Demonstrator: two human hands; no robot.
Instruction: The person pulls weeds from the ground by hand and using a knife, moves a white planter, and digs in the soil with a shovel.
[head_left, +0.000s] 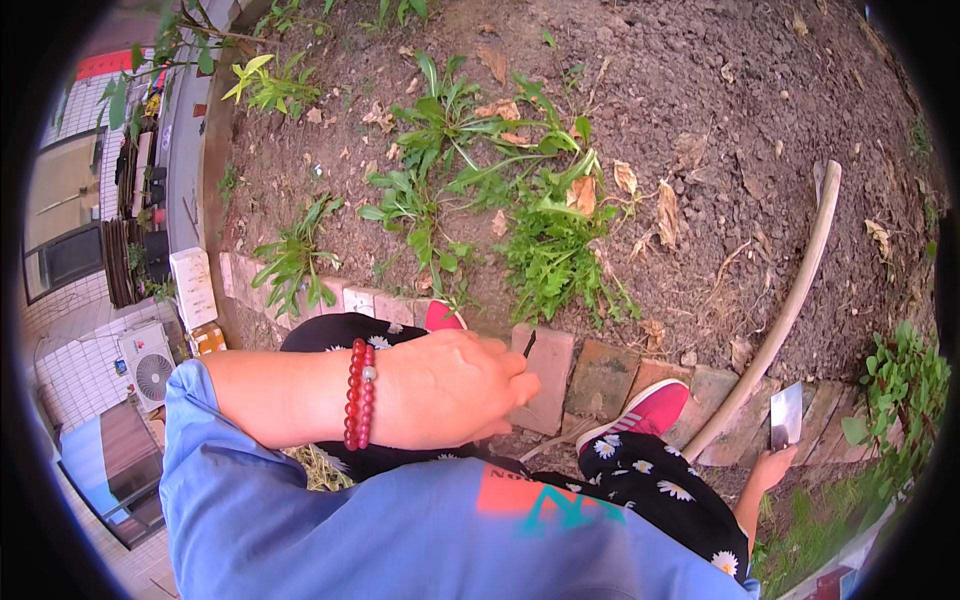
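My left hand (457, 390), with red bead bracelets (359, 394) at the wrist, is held above the brick edging (544, 375), its fingers curled. A thin dark sliver (530, 343) shows by its fingers; whether they grip it I cannot tell. Low on the right, my right hand (772, 469) grips a flat, shiny metal blade tool (786, 415) that points up and away; its handle is hidden in the fist. Beyond the bricks, leafy green weeds (555, 255) grow in bare soil (750, 97), ahead of the left hand. Another leafy plant (296, 262) grows left of them.
A long curved wooden handle (787, 322) lies across the bricks and soil between my right shoe (652, 409) and the blade. Dry leaves (667, 214) are scattered on the soil. Bushy plants (904, 397) stand at the far right. An air-conditioner unit (146, 364) is at the left.
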